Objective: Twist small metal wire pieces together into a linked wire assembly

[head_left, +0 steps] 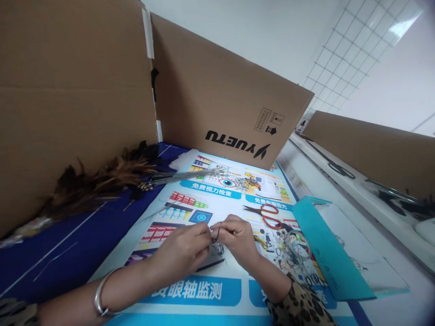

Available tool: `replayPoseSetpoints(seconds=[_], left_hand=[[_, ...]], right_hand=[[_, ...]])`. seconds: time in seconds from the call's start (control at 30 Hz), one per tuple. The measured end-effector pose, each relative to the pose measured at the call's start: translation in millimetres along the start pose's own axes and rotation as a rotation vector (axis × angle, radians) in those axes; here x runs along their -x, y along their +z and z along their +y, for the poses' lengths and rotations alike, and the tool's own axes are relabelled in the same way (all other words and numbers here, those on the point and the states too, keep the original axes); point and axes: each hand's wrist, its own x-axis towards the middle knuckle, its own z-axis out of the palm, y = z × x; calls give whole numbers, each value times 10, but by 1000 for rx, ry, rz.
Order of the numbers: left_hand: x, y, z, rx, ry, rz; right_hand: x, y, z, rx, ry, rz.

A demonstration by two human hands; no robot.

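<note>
Nearest, a metal bangle (98, 295) circles the left forearm. Ahead, over the printed tabletop (234, 268), the hands nearly meet. The right hand (237, 237) pinches a thin dark strand (218, 231) at its fingertips, between the two hands; the left hand (192, 244) curls beside it, though its grip cannot be told. Just beyond the right hand lie scissors (273, 209); farther off, silvery wires (183, 175), then a cardboard panel (231, 90).
</note>
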Motion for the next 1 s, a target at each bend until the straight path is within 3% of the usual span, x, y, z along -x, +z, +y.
replayPoseSetpoints(seconds=[0.13, 0.27, 0.5, 0.6, 0.8, 1.0], left_hand=[[-84, -65, -20, 297, -140, -35], [-139, -157, -30, 525, -306, 21], [-196, -175, -3, 1003, -536, 64], [-205, -187, 30, 1113, -608, 94], [-164, -170, -24, 1080, -556, 116], [-182, -144, -79, 806, -279, 29]], right_hand=[[-1, -45, -6, 169, -89, -42], [-24, -87, -3, 267, -186, -8], [6, -53, -45, 337, -307, -31], [22, -22, -92, 302, -296, -22], [-23, -29, -129, 24, -75, 28], [-45, -78, -111, -272, 84, -85]])
